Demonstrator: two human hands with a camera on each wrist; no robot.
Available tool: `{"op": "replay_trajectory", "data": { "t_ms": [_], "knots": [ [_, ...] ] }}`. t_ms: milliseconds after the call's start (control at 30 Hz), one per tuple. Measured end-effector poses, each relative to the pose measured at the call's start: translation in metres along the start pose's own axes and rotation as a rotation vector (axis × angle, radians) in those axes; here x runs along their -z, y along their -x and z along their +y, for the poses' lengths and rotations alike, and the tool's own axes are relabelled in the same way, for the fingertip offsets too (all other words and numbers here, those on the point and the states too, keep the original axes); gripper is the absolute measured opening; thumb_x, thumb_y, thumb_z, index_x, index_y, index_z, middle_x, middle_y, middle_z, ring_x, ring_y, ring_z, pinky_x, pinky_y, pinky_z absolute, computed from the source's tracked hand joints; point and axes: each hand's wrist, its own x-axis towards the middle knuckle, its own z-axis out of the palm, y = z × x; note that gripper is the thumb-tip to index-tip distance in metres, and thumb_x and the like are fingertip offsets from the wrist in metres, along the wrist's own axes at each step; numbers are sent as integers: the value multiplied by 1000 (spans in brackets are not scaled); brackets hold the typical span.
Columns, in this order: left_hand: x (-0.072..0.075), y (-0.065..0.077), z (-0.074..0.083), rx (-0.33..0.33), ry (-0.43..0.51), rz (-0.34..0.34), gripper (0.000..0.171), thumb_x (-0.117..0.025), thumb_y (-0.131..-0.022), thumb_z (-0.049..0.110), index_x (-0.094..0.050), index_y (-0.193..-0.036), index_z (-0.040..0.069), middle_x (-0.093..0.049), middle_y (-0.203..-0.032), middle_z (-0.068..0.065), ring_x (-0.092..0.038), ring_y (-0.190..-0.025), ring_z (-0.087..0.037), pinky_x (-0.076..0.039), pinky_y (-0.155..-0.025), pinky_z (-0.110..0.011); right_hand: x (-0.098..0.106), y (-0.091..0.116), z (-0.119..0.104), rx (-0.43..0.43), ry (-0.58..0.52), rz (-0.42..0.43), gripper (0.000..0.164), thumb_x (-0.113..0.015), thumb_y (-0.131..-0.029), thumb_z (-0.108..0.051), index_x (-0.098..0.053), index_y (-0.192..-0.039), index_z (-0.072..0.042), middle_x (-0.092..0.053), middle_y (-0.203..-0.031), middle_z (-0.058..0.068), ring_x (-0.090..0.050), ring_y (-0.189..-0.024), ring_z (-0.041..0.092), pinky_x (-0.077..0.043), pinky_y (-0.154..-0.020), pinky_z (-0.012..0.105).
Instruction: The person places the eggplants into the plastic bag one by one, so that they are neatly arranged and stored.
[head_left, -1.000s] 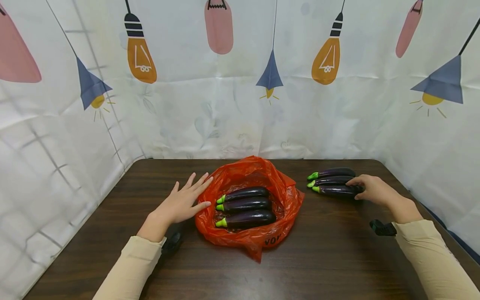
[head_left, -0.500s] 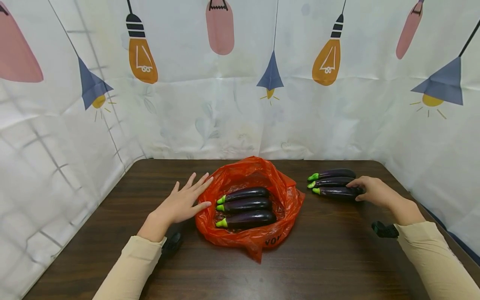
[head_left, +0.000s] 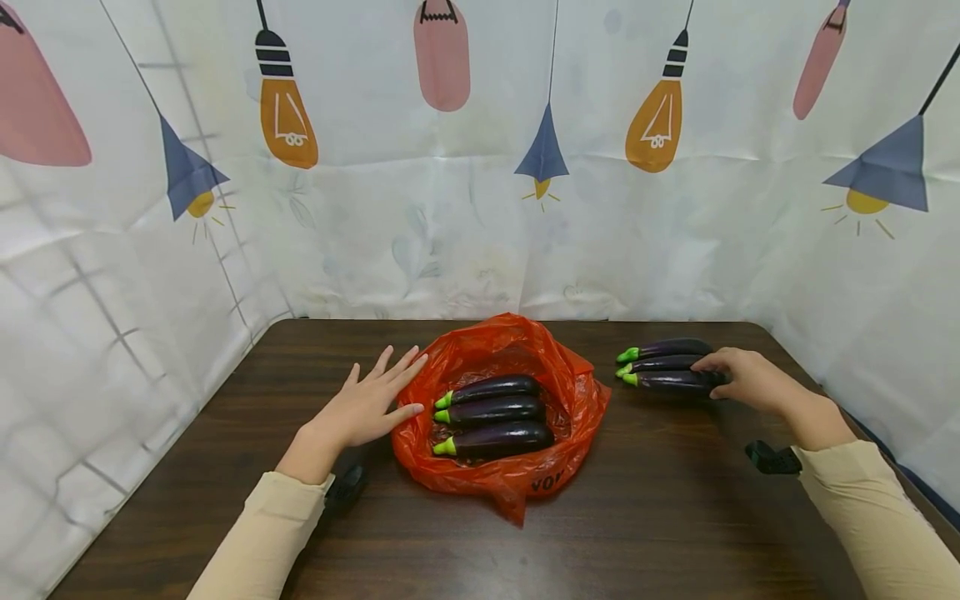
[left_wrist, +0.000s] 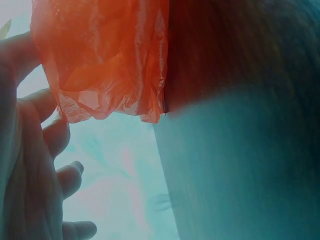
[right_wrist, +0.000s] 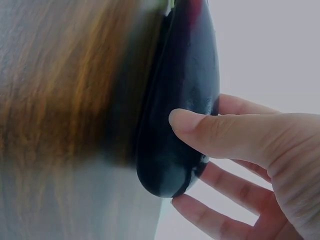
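My left hand (head_left: 360,410), fingers spread straight, lies against the left side of a red plastic bag (head_left: 465,477). The left wrist view shows its fingers along the bag's outer wall (left_wrist: 105,55). Inside the open bag lie three dark purple eggplants with green stems, the nearest eggplant (head_left: 495,440) at the front. On the right, my right hand (head_left: 750,385) grips the blunt end of the front eggplant (head_left: 667,381) in a row of three. The right wrist view has the thumb (right_wrist: 200,127) on one side of this eggplant (right_wrist: 175,150) and fingers on the other.
A middle eggplant (head_left: 663,363) and a back eggplant (head_left: 678,347) lie close behind the gripped one. Everything stands on a dark wooden table (head_left: 600,533). A white patterned curtain (head_left: 480,233) hangs behind the table and along its sides.
The front eggplant in the right-hand row has shifted slightly left and back, towards the middle one, with my right hand on it. My left hand and the bag stay put.
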Motion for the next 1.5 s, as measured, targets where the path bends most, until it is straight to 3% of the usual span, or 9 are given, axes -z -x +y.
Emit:
{"op": "replay_trajectory", "data": {
  "t_ms": [567, 867, 1133, 1500],
  "knots": [
    [1, 0, 2, -1, -6, -6, 76, -55, -104, 49, -25, -165, 16, -16, -171, -9, -8, -154, -44, -6, -111, -79, 10, -7, -22, 69, 41, 19, 43, -79, -87, -4, -67, -127, 7, -62, -117, 25, -62, -104, 44, -55, -79, 53],
    [1, -1, 2, -4, 2, -12, 77, -54, -104, 51, -25, -165, 15, -16, -171, -10, -8, -154, -43, -6, -111, -79, 16, -14, -39, 114, 45, 51, 44, -78, -88, -3, -67, -130, 4, -62, -123, 22, -64, -93, 28, -53, -76, 47],
    [2, -1, -2, 6, -4, -18, 78, -52, -103, 55, -24, -165, 17, -14, -171, -8, -7, -155, -43, -4, -111, -78, 21, -22, -54, 129, 33, 60, 44, -77, -90, -4, -66, -132, 2, -62, -126, 24, -62, -106, 39, -53, -82, 53],
    [2, 0, 0, 4, 9, -14, 77, -55, -103, 52, -25, -165, 15, -15, -171, -9, -7, -154, -44, -4, -111, -78, 32, -30, -79, 165, 36, 47, 42, -76, -92, -5, -66, -133, 0, -64, -123, 18, -62, -103, 32, -53, -80, 49]
  ]
}}
